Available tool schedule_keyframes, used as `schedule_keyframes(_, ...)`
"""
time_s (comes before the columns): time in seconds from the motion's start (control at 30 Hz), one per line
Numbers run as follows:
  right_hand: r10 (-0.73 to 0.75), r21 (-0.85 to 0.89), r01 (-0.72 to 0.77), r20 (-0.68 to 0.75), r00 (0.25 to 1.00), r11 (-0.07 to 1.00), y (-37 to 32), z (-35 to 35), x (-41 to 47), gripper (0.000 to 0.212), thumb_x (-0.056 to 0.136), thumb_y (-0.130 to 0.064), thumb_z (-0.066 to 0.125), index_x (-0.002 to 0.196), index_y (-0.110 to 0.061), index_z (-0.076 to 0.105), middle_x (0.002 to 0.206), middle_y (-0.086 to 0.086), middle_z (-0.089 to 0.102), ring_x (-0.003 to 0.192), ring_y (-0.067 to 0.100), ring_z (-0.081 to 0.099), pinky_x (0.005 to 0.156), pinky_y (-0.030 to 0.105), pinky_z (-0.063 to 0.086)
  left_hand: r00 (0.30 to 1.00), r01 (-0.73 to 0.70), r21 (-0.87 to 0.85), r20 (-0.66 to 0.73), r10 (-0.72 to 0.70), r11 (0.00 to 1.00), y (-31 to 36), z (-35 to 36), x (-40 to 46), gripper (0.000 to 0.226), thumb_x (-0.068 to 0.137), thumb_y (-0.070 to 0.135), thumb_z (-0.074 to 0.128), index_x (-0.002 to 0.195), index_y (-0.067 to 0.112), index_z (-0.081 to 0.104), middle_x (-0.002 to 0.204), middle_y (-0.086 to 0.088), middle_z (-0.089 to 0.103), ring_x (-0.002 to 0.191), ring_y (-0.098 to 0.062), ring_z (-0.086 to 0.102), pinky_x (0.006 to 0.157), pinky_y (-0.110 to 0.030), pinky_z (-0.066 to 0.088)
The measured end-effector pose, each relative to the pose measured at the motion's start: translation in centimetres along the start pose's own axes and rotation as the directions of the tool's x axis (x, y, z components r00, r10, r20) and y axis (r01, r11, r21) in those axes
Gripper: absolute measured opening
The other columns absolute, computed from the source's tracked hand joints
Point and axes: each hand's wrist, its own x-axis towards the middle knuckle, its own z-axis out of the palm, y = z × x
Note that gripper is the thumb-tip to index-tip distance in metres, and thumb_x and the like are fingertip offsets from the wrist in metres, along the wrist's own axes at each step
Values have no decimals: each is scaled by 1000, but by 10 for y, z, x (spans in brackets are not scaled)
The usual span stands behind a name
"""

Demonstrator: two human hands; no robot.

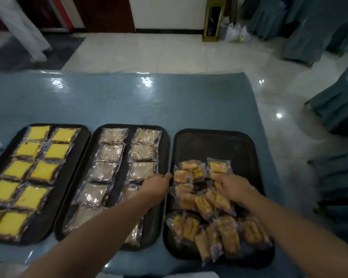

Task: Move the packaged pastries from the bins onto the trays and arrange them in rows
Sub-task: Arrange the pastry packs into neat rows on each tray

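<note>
Both hands reach over the right tray [215,141]. The left hand [157,186] lies relaxed; the right hand [232,187] touches heaped pastries [205,205], grip unclear. Their long axes point every way.

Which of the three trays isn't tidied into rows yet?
The right tray: its orange packets lie in a jumbled heap, while the yellow cakes and brown cakes sit in neat rows.

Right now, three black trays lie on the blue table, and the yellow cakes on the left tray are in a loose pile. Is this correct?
Not quite. The head view shows the yellow cakes on the left tray lying in two neat rows. The loose pile is the orange pastries on the right tray. Three black trays do lie on the blue table.
</note>
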Motion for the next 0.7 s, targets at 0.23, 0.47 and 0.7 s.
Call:
schedule_keyframes(0.23,5,22,-4,-48,999,1000,36,-24,49,22,100,-32,46,79,-26,50,89,-2,59,73,15,55,60,32,40,997,76,-87,-17,-78,993,20,-10,59,31,98,25,44,128,23,52,126,-1,59,117,-24,53,94,-47,49)
schedule_keyframes(0.47,-17,-41,17,-3,1000,999,54,-4,97,31,101,-33,45,129,-23,54,127,3,50,114,27,53,91,39,46,998,20,-164,62,-10,986,22,-11,126,47,102,39,42,147,27,40,146,0,45,133,-25,42,103,-45,45)
schedule_keyframes(0.7,-56,-12,58,97,994,998,73,13,117,49,100,-43,45,148,-32,39,143,-1,45,127,25,44,103,42,41,969,-71,-190,222,113,979,31,-6,162,49,92,59,50,135,36,52,127,3,55,117,-22,53,92,-44,50)
